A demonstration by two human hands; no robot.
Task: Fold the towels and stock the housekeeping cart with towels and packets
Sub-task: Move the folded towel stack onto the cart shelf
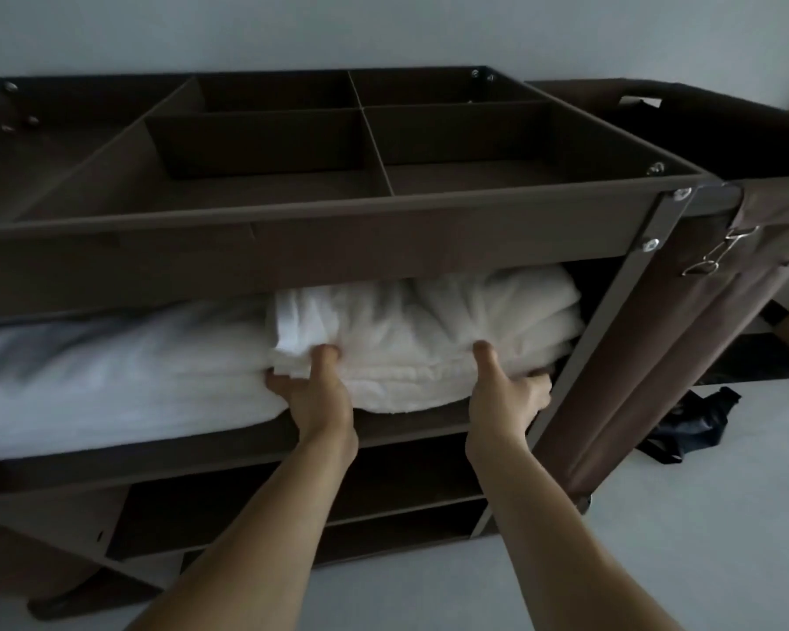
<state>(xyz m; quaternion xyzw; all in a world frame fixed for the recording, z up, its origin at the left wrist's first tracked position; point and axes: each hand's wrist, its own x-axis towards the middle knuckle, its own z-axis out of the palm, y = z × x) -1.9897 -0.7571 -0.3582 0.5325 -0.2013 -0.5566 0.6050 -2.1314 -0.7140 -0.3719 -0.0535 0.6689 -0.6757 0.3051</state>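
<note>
Together, left hand (313,396), right hand (502,396) hold towel (429,325)

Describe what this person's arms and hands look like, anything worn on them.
The left hand and right hand are bare: no gloves, rings, watch or bracelets visible. No sleeves show; the arms are uncovered down to the frame's bottom edge.

The cart (292,239) was of matt brown cloth with shiny metal rivets (682,194), and the white towels (429,339) looked soft and fluffy.
</note>
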